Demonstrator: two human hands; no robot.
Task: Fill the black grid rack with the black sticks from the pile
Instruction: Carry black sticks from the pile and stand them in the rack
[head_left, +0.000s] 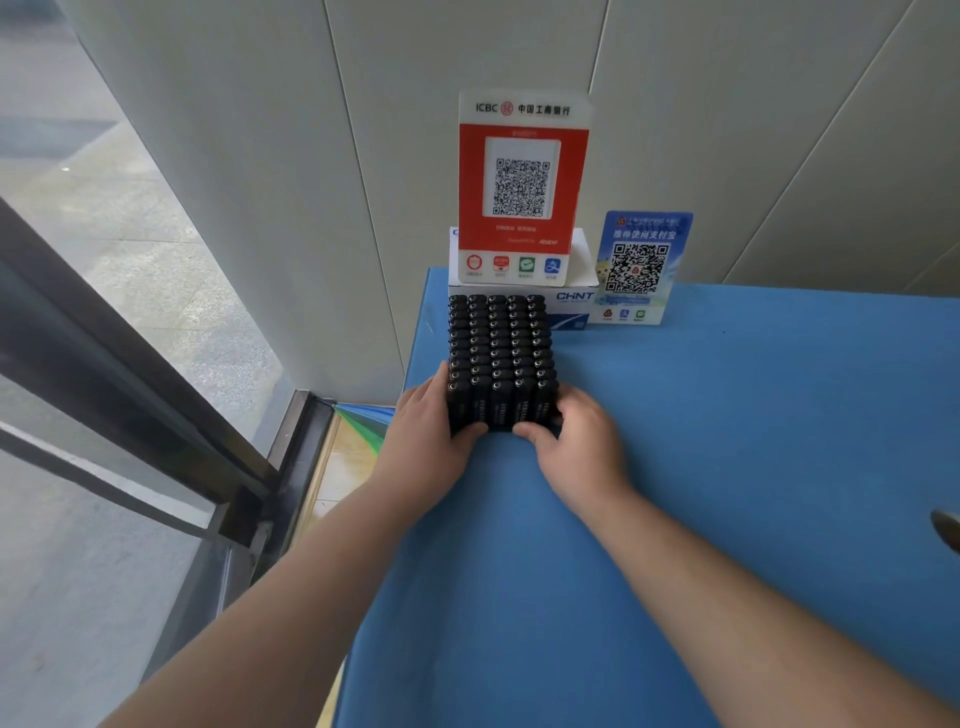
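Hands (423, 421) (569, 431) gripping full stick rack (496, 358), CHNT box (571, 299), ICBC sign (522, 182)

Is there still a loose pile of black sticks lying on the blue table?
No. The blue table shows no loose sticks; the only black sticks stand in the black grid rack, held between the left hand and right hand.

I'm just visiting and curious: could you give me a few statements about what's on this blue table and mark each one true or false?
1. Both hands, left and right, hold the rack. True.
2. The rack looks mostly empty. False: sticks fill every slot seen.
3. A red QR sign stands behind the rack. True.
4. The table is green. False: it is blue.
5. The white box lies in front of the rack. False: it sits behind it.
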